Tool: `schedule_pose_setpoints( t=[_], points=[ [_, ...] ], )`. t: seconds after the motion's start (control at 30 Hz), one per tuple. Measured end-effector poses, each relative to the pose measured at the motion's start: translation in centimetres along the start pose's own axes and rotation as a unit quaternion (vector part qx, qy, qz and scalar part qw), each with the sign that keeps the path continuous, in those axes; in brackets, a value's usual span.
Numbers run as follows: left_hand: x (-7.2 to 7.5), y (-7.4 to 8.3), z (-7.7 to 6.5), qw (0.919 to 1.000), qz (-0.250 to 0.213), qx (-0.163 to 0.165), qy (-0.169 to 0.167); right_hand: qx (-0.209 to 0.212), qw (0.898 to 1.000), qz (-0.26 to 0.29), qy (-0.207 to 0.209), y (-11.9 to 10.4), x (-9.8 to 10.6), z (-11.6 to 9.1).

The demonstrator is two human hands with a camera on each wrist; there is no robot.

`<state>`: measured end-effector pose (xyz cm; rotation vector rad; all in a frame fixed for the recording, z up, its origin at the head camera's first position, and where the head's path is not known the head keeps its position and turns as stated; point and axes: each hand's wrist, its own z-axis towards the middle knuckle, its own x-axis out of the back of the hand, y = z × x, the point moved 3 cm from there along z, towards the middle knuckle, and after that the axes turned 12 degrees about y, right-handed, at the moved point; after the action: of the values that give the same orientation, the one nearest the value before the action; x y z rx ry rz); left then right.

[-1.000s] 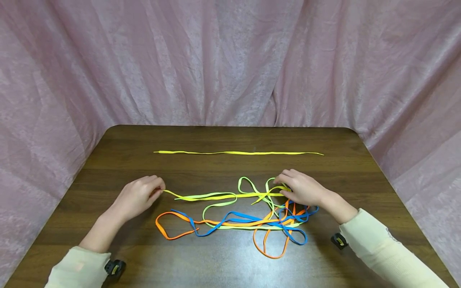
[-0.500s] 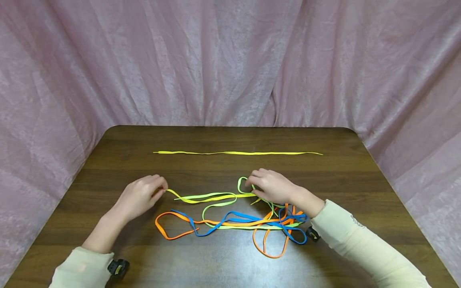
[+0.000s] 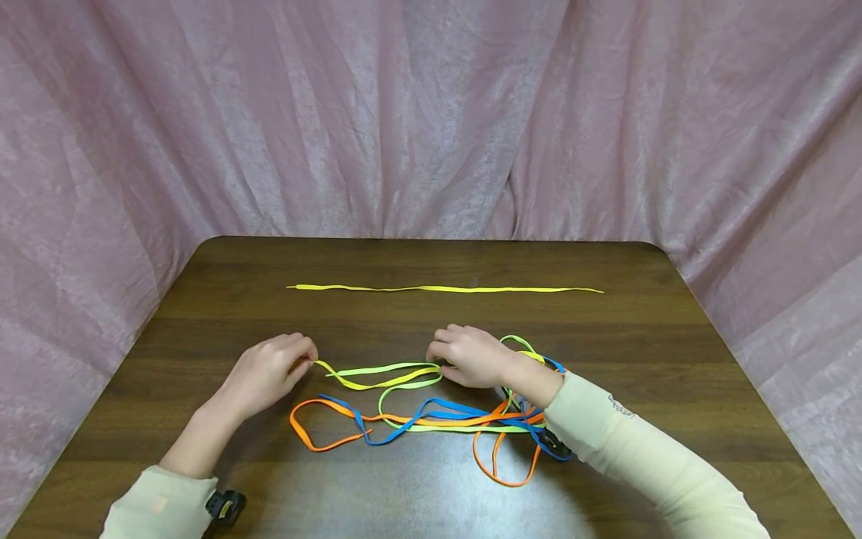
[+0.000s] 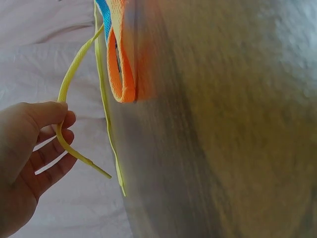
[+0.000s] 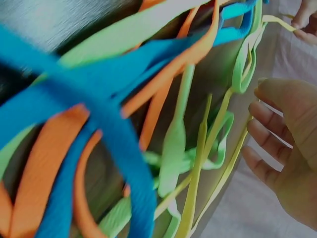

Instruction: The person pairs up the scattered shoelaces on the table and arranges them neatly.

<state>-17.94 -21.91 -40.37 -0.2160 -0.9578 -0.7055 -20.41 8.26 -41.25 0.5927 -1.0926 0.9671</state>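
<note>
My left hand (image 3: pixel 269 367) pinches a yellow shoelace (image 3: pixel 360 387) close to its end; in the left wrist view the tipped end (image 4: pixel 101 171) hangs past the fingers. From there the lace runs right, over a lime-green shoelace (image 3: pixel 384 368). At a bend of that green lace is my right hand (image 3: pixel 474 355), palm down, fingertips right beside both laces. The right wrist view shows its fingers (image 5: pixel 270 121) loosely bent, with no lace between them. An orange shoelace (image 3: pixel 301 436) and a blue shoelace (image 3: pixel 402 430) lie tangled nearer the body, partly under the right forearm.
Another yellow shoelace (image 3: pixel 444 289) lies stretched straight across the far part of the brown wooden table (image 3: pixel 202 337). A pink curtain (image 3: pixel 431 135) hangs behind the table and along its sides. Each wrist carries a small black camera (image 3: pixel 225 507).
My right hand has slid left along the yellow lace, from the tangle's right side to its middle. The left hand has shifted slightly right, still pinching the lace, which now sags more.
</note>
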Motion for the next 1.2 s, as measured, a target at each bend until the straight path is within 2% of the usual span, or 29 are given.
schedule_pose_setpoints(
  t=[0.13,0.43,0.8,0.97,1.2],
  points=[
    [-0.1,-0.1,-0.1,1.0,0.0,-0.001,0.0,0.014,1.0,-0.021,-0.006,-0.6,-0.7,0.7],
    [-0.1,-0.2,-0.1,1.0,0.0,0.003,-0.008,-0.003,0.998,-0.055,-0.033,-1.0,-1.9,1.2],
    [-0.2,-0.2,-0.2,1.0,0.0,0.004,-0.008,-0.006,0.998,-0.054,-0.027,-1.2,-2.2,1.1],
    [-0.1,-0.3,-0.4,1.0,0.001,0.007,-0.004,0.0,1.0,-0.015,-0.009,-1.5,-1.6,1.4],
    [0.3,-0.6,-0.5,0.9999,0.007,0.006,0.007,-0.018,0.995,0.091,0.023,-1.6,0.1,2.0]
  ],
)
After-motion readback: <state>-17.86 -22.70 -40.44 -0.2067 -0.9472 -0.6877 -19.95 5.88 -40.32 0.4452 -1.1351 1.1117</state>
